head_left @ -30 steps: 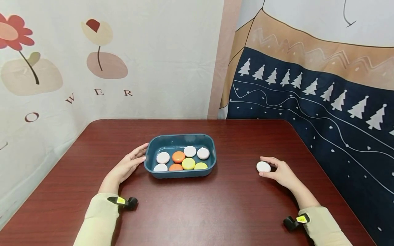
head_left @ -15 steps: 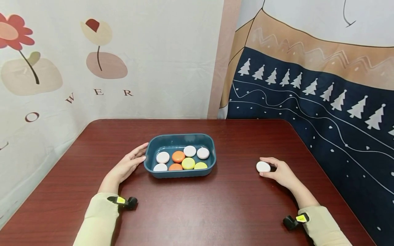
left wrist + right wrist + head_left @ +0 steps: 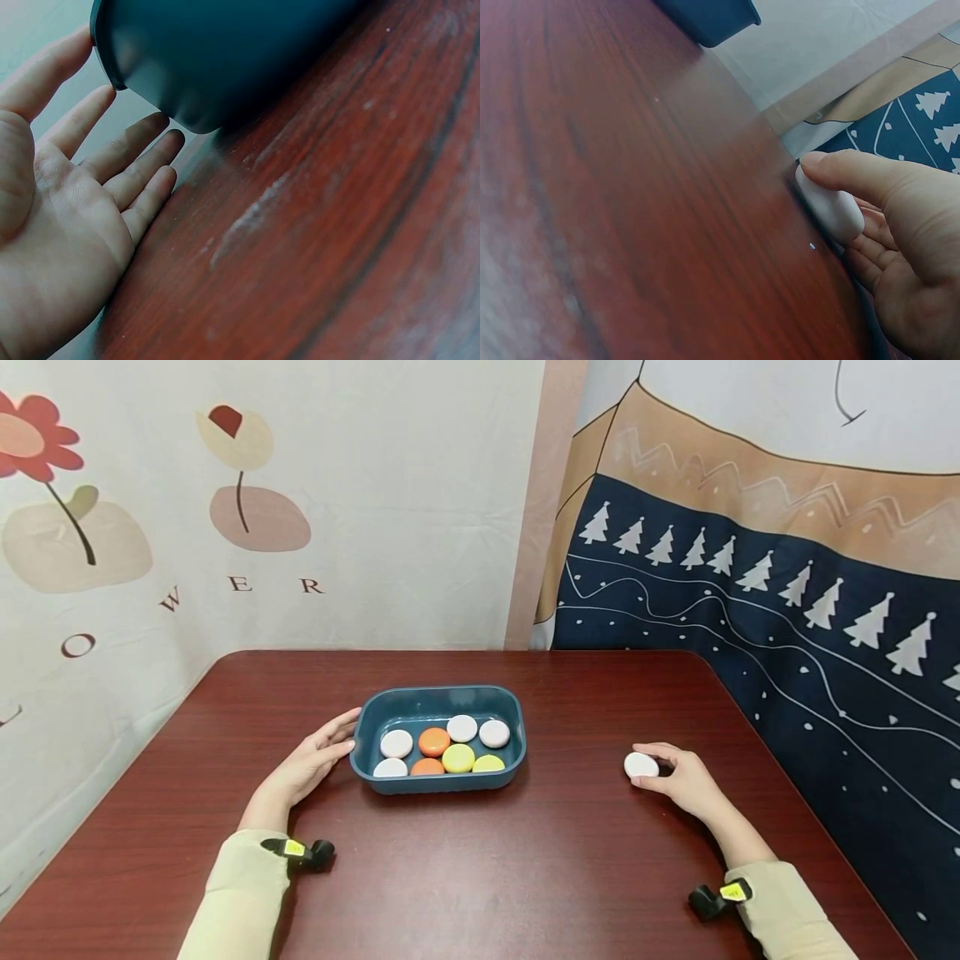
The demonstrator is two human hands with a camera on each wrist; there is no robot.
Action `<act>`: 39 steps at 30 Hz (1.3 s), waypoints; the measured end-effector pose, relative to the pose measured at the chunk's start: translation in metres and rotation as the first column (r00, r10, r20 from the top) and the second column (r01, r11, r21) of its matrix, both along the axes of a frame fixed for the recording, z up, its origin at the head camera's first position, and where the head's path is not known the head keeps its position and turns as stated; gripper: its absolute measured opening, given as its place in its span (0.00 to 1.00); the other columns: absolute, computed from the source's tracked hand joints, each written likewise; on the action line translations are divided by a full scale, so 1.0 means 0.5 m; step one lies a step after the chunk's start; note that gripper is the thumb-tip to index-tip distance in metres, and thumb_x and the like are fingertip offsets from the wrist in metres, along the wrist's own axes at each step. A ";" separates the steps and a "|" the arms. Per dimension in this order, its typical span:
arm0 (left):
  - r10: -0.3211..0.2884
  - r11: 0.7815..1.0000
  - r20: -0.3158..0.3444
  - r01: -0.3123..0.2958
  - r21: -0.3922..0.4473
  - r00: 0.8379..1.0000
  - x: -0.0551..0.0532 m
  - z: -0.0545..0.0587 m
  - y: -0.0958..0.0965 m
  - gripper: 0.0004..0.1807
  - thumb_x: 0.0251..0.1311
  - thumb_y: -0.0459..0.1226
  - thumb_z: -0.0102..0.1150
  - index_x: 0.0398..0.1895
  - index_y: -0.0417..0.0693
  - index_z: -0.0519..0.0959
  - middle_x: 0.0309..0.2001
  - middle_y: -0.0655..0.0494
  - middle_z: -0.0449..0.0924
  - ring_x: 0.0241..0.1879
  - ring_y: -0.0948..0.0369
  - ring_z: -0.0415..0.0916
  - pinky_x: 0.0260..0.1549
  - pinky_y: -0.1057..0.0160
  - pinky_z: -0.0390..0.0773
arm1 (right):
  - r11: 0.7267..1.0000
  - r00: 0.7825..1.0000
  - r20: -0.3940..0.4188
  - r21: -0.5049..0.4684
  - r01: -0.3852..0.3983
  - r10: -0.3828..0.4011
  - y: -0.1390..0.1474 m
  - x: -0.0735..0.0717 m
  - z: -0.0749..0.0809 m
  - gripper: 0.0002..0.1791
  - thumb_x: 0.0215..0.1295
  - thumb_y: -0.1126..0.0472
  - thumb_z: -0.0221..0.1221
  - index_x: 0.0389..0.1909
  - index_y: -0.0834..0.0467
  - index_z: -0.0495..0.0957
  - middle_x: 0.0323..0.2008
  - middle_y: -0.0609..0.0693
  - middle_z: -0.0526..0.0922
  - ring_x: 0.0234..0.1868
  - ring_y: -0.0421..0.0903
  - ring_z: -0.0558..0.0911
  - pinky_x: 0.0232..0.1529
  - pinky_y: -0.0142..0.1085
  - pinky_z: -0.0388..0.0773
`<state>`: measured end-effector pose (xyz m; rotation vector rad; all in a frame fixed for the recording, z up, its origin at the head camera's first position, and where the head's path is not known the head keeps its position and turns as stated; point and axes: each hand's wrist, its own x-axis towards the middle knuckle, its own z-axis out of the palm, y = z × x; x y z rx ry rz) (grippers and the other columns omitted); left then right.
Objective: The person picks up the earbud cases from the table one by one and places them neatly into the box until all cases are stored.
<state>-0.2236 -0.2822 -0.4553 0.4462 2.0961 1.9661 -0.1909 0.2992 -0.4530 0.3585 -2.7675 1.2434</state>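
My right hand [image 3: 686, 782] pinches a round, smooth white disc [image 3: 641, 766] between thumb and fingers on the right of the table. In the right wrist view the disc [image 3: 831, 206] has a thick, rounded edge and sits low at the table's surface; whether it touches the wood I cannot tell. My left hand [image 3: 303, 768] touches the left end of a dark blue-green tray [image 3: 438, 785], thumb and fingers extended along its outer side. Several discs lie in the tray: white [image 3: 397, 744], orange [image 3: 434, 742] and yellow [image 3: 458, 758]. The front wall partly hides the nearest ones.
Under everything is a reddish-brown wood table [image 3: 480, 877], with bare wood between the tray and my right hand. A pale printed curtain [image 3: 420, 527] hangs behind it. At the right side a navy cloth with white trees [image 3: 750, 635] hangs along the edge.
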 end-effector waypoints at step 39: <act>0.007 1.000 -0.002 -0.007 -0.004 1.000 0.001 0.000 0.000 0.33 0.70 0.35 0.49 0.75 0.45 0.51 0.71 0.40 0.52 0.63 0.66 0.60 0.56 0.73 0.61 | 0.990 0.997 -0.073 -0.132 -0.039 0.029 -0.114 -0.025 0.027 0.28 0.50 0.62 0.73 0.54 0.62 0.79 0.51 0.55 0.80 0.50 0.50 0.75 0.47 0.41 0.71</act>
